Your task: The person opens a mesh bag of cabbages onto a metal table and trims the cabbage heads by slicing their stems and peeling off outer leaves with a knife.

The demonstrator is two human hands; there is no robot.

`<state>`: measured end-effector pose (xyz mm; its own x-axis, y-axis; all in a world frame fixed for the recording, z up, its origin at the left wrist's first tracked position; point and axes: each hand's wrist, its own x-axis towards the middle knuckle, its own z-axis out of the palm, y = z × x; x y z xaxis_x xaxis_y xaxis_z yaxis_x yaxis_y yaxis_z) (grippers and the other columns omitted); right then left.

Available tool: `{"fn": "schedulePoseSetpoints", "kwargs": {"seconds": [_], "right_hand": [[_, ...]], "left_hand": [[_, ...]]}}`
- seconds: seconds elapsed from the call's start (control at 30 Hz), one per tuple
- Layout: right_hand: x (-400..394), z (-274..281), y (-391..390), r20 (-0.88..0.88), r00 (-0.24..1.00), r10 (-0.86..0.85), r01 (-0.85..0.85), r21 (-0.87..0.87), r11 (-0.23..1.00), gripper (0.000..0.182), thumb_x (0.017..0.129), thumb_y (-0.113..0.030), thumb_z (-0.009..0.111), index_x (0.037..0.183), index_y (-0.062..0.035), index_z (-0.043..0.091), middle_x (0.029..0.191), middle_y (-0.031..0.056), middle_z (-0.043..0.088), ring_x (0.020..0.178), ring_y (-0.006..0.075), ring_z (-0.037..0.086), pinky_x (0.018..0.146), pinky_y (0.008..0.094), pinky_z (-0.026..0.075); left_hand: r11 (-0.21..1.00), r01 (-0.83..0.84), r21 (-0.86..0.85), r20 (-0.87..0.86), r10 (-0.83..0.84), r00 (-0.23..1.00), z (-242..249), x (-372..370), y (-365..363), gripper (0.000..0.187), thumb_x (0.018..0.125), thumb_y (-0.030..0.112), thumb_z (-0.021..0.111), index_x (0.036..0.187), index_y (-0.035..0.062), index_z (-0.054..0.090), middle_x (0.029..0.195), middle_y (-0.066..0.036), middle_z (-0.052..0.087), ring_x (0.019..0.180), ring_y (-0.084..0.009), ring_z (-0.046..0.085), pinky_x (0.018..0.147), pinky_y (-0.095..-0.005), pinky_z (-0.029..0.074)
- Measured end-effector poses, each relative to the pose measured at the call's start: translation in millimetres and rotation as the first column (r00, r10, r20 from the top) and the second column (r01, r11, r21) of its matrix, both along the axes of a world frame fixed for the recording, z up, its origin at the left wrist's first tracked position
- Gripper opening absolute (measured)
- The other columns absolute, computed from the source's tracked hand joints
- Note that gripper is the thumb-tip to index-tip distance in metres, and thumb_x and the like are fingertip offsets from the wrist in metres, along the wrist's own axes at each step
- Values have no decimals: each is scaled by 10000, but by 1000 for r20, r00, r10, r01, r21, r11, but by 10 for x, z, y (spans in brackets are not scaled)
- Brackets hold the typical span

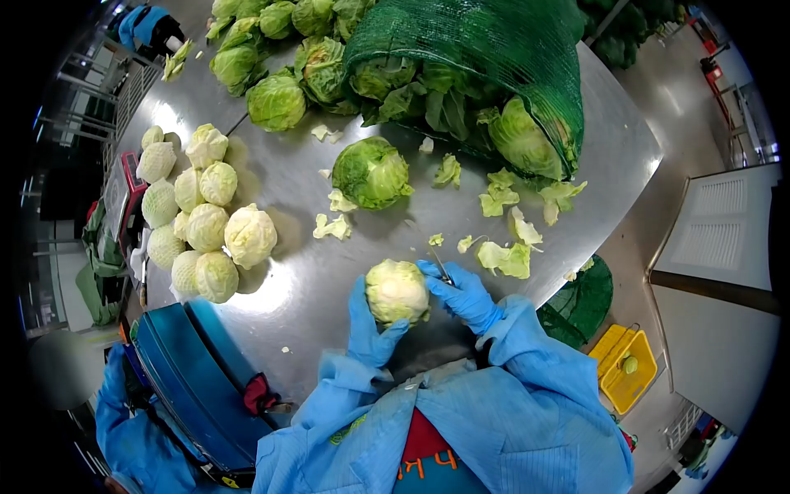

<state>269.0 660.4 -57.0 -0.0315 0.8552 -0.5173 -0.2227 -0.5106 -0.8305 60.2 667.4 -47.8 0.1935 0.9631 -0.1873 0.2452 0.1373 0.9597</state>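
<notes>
A pale, trimmed cabbage point(397, 292) is cupped from its left side and underneath by my left hand point(368, 329), in a blue glove. My right hand point(465, 296), gloved too, is closed around a small knife point(444, 272) at the cabbage's upper right, blade pointing up and away. Beyond them a green untrimmed cabbage point(372, 173) rests on the metal table point(313, 276). Torn leaf pieces point(504, 259) lie to its right and left.
Trimmed cabbages point(206, 228) are grouped at the left, some in foam nets. A green mesh bag point(494, 49) of cabbages lies at the back. A blue container point(185, 370) stands lower left beside a co-worker's blue sleeve point(123, 420). A yellow basket point(613, 346) is lower right.
</notes>
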Motion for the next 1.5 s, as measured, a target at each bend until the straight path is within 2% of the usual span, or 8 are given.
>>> {"fn": "schedulePoseSetpoints", "kwargs": {"seconds": [0.1, 0.33, 0.7, 0.97, 1.1, 1.23, 1.37, 1.5], "right_hand": [[31, 179, 102, -147, 980, 135, -164, -213, 963, 459, 859, -249, 710, 1278, -116, 580, 1045, 19, 620, 823, 70, 549, 726, 238, 488], [-322, 41, 46, 614, 784, -94, -317, 526, 790, 545, 799, -279, 746, 1295, -151, 559, 1135, 45, 557, 795, 128, 568, 696, 248, 498], [20, -392, 127, 443, 812, -379, 234, 348, 908, 116, 810, -91, 694, 899, -45, 637, 749, 58, 587, 653, 126, 528, 623, 264, 448], [539, -665, 198, 357, 653, -668, 473, 498, 727, 196, 845, -51, 645, 1041, -57, 641, 820, 32, 583, 724, 109, 511, 667, 261, 441], [522, -98, 239, 647, 364, -669, 161, 664, 730, 353, 846, 6, 590, 1193, -55, 605, 953, 57, 562, 712, 134, 476, 655, 251, 429], [252, -201, 249, 611, 676, -412, -30, 581, 813, 461, 812, 16, 584, 1254, -115, 585, 1167, 107, 588, 925, 205, 607, 771, 252, 482], [415, -349, 330, 999, 38, -26, -306, 36, 951, 543, 774, -100, 564, 1286, -281, 551, 1343, -3, 535, 1268, 309, 458, 1084, 599, 218], [758, -408, 28, 994, 104, 43, -130, -29, 991, 587, 780, -131, 565, 1322, -346, 498, 1410, -33, 466, 1322, 320, 383, 1065, 691, 97]], "left_hand": [[979, -125, -164, 19, 130, 991, -262, 7, 155, 754, 782, 255, 764, 1341, -29, 346, 1277, -174, 474, 1172, -267, 493, 992, -378, 424], [768, -52, -638, 483, 452, 750, 86, 65, 480, 548, 880, 356, 643, 1267, -2, 493, 1157, -158, 609, 1014, -268, 636, 880, -374, 535], [466, 100, -879, 431, 686, 586, 97, -183, 563, 780, 799, 614, 581, 1413, 181, 371, 1423, -144, 404, 1263, -388, 440, 962, -644, 403], [590, 123, -798, 562, 655, 506, -164, -254, 422, 798, 771, 600, 581, 1420, 187, 369, 1421, -139, 413, 1272, -386, 429, 1012, -620, 370], [671, 156, -724, 653, 596, 468, -154, -300, 320, 828, 739, 546, 646, 1409, 140, 377, 1401, -164, 434, 1269, -379, 439, 1035, -581, 378], [793, 56, -607, 635, 442, 633, -158, -271, 308, 865, 691, 388, 764, 1382, 39, 377, 1355, -189, 464, 1233, -347, 478, 1043, -504, 395], [985, 37, -171, 281, 13, 960, -186, -112, 394, 1027, 607, 303, 863, 1393, -30, 292, 1313, -182, 452, 1209, -270, 473, 1042, -403, 385], [992, 123, 38, -6, -123, 992, -114, 216, 268, 1172, 529, 341, 899, 1401, -43, 218, 1301, -172, 403, 1214, -281, 431, 1047, -388, 362]]}}
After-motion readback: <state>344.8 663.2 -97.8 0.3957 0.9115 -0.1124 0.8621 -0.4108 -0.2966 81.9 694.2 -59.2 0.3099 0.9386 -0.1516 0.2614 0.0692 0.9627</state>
